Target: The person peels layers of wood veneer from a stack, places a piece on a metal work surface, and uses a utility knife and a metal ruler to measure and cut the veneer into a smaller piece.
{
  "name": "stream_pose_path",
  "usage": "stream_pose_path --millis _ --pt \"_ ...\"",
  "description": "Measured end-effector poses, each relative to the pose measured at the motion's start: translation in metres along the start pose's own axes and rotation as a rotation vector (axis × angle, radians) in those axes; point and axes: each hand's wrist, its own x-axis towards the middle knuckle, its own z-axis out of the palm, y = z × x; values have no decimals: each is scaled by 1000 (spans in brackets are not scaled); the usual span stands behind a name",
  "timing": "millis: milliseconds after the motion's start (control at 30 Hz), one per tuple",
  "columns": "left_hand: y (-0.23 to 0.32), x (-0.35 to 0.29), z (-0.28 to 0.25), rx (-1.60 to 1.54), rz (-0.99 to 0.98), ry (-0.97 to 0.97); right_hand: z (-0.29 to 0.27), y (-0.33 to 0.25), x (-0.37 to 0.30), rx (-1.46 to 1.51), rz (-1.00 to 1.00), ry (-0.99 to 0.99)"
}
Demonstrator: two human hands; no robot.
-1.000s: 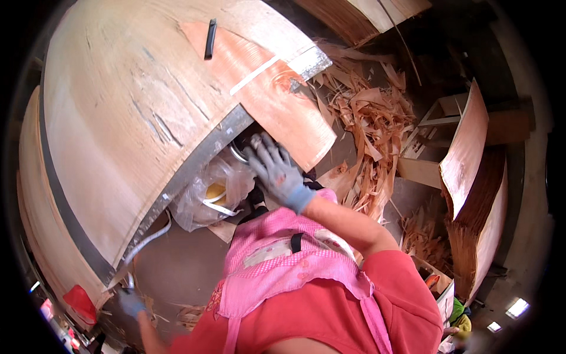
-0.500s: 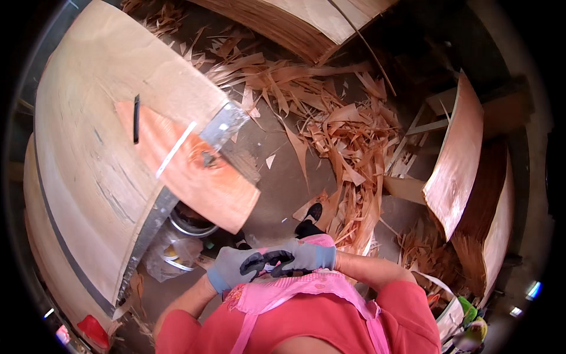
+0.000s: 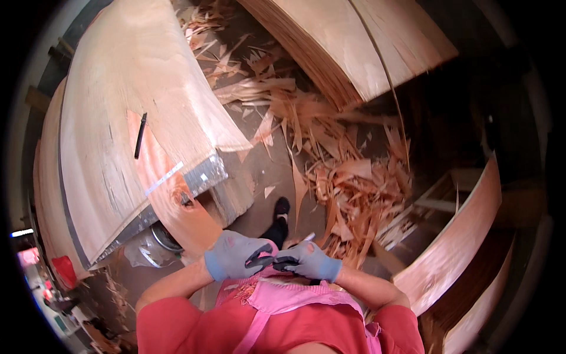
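Note:
Both my hands wear grey gloves with black fingers and meet in front of my pink apron [image 3: 283,300]. My left hand [image 3: 236,255] has its fingers curled in a pinch, close against those of my right hand [image 3: 312,261]. The right fingers are bent closed too. A small white tip [image 3: 309,237] sticks up above the right hand; the rest of what lies between the fingers is hidden. Left of my hands, a reddish veneer piece [image 3: 154,154] with a dark knot overhangs the bench edge. Across it runs a white strip [image 3: 165,179], and a slim black pen-like tool [image 3: 141,135] lies near its narrow end.
Wide pale veneer sheets [image 3: 118,106] cover the metal-edged bench [image 3: 206,172] at left. Scraps of veneer [image 3: 354,189] heap on the floor ahead. Another veneer stack [image 3: 330,53] stands at the far side, with a thin rod across it. A curved sheet [image 3: 451,248] leans at right.
My view has shifted, and I stand closer to the bench and the overhanging veneer piece. One foot has stepped forward. Both hands stay together, and a white tip now shows above the right one.

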Motion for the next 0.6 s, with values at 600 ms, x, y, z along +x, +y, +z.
stream_pose_path --millis 600 --pt "-119 281 -87 -1408 -264 229 -323 18 230 698 383 296"
